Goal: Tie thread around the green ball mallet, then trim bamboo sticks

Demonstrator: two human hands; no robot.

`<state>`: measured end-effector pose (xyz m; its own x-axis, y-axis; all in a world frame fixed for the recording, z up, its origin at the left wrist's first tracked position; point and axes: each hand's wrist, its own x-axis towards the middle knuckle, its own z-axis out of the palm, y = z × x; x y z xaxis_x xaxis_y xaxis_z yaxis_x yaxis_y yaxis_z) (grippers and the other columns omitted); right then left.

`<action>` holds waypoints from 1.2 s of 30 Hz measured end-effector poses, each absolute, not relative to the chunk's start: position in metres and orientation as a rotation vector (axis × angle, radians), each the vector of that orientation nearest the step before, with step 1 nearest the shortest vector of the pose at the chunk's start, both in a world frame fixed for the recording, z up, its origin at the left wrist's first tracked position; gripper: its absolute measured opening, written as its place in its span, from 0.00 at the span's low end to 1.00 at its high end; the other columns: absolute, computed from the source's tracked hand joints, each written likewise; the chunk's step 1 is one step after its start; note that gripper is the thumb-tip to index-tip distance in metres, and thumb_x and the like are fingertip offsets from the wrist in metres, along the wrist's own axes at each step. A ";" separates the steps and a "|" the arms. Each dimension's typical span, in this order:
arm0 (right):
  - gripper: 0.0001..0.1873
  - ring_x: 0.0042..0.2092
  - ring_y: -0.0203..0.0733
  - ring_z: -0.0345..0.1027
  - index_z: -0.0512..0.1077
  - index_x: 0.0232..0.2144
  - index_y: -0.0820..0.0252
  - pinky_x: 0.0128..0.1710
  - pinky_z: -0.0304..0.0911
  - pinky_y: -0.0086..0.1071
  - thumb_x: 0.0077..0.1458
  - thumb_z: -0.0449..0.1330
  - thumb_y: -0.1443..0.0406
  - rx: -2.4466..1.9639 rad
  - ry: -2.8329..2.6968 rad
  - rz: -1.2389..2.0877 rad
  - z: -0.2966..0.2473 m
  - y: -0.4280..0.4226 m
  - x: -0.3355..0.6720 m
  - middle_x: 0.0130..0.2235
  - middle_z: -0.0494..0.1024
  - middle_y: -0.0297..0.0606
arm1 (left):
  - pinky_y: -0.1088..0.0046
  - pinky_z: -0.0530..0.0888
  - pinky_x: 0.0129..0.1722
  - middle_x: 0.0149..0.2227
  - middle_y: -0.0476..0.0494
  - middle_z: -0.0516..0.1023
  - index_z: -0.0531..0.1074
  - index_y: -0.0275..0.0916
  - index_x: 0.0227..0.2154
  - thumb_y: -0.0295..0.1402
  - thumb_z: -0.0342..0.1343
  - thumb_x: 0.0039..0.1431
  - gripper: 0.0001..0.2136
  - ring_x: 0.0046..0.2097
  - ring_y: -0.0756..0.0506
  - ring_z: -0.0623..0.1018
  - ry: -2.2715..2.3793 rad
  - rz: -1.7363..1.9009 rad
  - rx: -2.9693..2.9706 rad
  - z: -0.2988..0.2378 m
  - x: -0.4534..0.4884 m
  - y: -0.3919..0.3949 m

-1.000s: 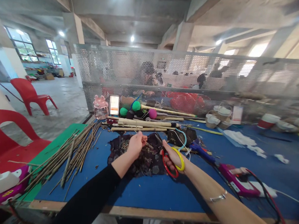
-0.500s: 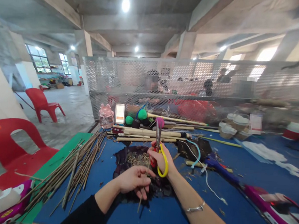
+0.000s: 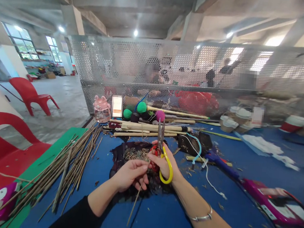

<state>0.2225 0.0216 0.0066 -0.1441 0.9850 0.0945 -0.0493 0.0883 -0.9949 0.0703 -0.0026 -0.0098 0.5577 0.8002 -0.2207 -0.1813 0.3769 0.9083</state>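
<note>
My left hand (image 3: 130, 176) is closed, its thumb and fingers pinching a thin brown stick (image 3: 133, 209) that slants down toward the table's near side. In my right hand (image 3: 167, 165) is a pair of scissors (image 3: 161, 134) with yellow and red handles, the blades pointing up and away from me. Fingertips of both hands meet near the stick's upper end, which they partly hide. Beneath the hands lies a crumpled dark cloth (image 3: 116, 155) bearing short plant clippings (image 3: 136, 154). To the left, many similar sticks (image 3: 64, 173) are spread in a loose bundle.
Peeled canes (image 3: 150, 128), green balls (image 3: 142, 107) and a pink bottle (image 3: 101, 109) line the back, before a perforated metal screen (image 3: 113, 64). A person (image 3: 152, 73) sits behind it. Purple devices (image 3: 259, 198) flank the blue table (image 3: 185, 220). Red chairs (image 3: 13, 144) stand left.
The stick has swung from nearly upright to a slant toward the lower left, and more of it shows below my left hand. My head view has shifted a little down and right.
</note>
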 end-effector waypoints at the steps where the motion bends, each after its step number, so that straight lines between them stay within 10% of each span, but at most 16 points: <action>1: 0.23 0.20 0.30 0.59 0.57 0.41 0.53 0.22 0.59 0.26 0.43 0.61 0.58 -1.043 -1.352 1.257 0.006 0.021 0.222 0.25 0.65 0.25 | 0.85 0.64 0.14 0.20 0.48 0.73 0.68 0.34 0.34 0.43 0.57 0.49 0.16 0.19 0.52 0.74 0.755 0.709 0.991 -0.010 0.071 -0.003; 23: 0.35 0.47 0.48 0.62 0.61 0.49 0.59 0.47 0.57 0.39 0.41 0.63 0.51 -1.272 -1.983 0.750 -0.012 0.012 0.228 0.46 0.69 0.45 | 0.80 0.69 0.17 0.23 0.55 0.69 0.63 0.39 0.35 0.36 0.63 0.41 0.19 0.21 0.50 0.75 0.926 0.985 0.995 -0.009 0.073 -0.006; 36: 0.23 0.23 0.35 0.59 0.67 0.38 0.55 0.22 0.52 0.25 0.40 0.64 0.52 -1.290 -1.927 0.859 -0.008 0.008 0.225 0.22 0.68 0.30 | 0.81 0.69 0.15 0.22 0.56 0.69 0.62 0.39 0.34 0.36 0.63 0.39 0.20 0.22 0.49 0.76 0.942 1.013 0.984 -0.010 0.075 -0.010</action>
<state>0.2250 0.0078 -0.0081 -0.2990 0.9408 0.1599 0.5103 0.2992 -0.8063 0.0748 -0.0096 -0.0100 0.2520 0.9544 -0.1602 -0.2297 0.2198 0.9481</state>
